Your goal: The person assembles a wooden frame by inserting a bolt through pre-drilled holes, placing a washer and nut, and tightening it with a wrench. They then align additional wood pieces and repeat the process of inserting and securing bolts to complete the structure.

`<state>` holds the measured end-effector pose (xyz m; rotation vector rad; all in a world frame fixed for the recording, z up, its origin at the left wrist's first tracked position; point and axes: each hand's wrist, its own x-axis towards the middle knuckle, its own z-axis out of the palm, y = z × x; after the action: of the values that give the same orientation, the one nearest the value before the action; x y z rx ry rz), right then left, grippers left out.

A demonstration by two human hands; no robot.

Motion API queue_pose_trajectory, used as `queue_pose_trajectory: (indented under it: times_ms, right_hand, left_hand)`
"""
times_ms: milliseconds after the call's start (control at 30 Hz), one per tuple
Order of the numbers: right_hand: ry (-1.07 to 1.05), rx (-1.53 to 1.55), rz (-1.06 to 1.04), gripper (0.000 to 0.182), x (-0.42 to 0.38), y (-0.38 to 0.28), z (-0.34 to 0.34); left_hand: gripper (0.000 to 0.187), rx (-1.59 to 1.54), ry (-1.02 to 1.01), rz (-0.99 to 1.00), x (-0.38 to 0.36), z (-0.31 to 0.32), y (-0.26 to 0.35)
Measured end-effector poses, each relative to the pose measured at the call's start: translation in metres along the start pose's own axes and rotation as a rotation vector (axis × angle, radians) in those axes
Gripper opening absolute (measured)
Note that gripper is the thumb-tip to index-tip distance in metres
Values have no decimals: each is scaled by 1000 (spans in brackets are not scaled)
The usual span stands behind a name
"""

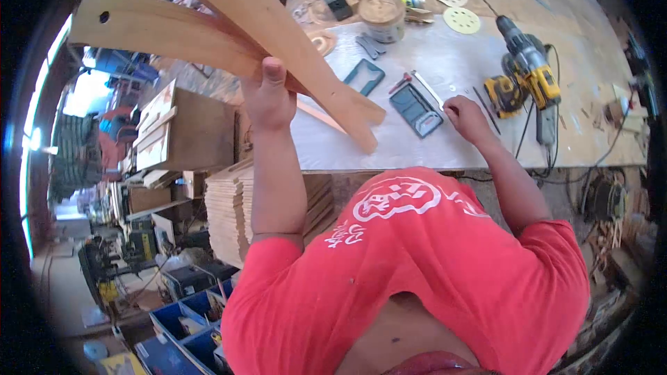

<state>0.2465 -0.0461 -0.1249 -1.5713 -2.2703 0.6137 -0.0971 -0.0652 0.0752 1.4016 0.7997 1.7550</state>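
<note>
Your left hand holds the joined wooden pieces up over the table edge. Your right hand rests on the table, fingers curled, just beside a small dark case. A yellow drill lies past it.

woodworking shop | cordless drill | sanding discs | stacked boards

The 2 curved pieces in the upper left of the frame are bare, matt, pale wood, sanded smooth. The workbench at centre right has a dull whitish top, scuffed and dusty. The drill has glossy yellow and black plastic. The shirt is red cloth.
</note>
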Motion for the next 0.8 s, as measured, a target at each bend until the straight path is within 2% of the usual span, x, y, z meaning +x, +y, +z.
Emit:
queue_pose_trajectory:
  times_ms: [67,133,167,233,267,333,400,500,633,700,767,800]
  right_hand:
    - [-116,904,93,19,4,-54,-39]
    - [-94,1338,-80,18,3,-101,-62]
    - [-91,1341,-87,18,4,-117,-67]
    - [-22,1332,-381,19,4,-144,-71]
    - [-16,1331,-390,19,5,-154,-69]
    - [135,1272,-530,19,10,-170,-63]
    - [181,1323,-458,16,14,-180,-54]
    - [219,1333,-404,13,18,-186,-48]
    - [310,1137,-323,12,18,-189,-50]
    - [351,1029,-340,13,17,-190,-58]
    - [199,868,-245,14,15,-193,-75]
    - [187,982,-245,14,20,-189,-70]
  left_hand:
    - [85,-24,0,-54,0,10,5]
    - [86,-43,12,-62,0,16,8]
    - [85,-17,23,-73,1,17,8]
    - [84,12,29,-81,0,18,10]
    - [80,52,10,-71,2,18,11]
    - [75,91,-19,-51,8,12,12]
    - [58,199,-156,-49,13,1,9]
    - [49,183,-239,-22,19,11,16]
    - [46,185,-279,-32,23,9,9]
    - [48,146,-361,-215,19,4,0]
    - [48,222,-321,-225,11,4,-16]
    - [49,106,-252,-291,2,2,-32]
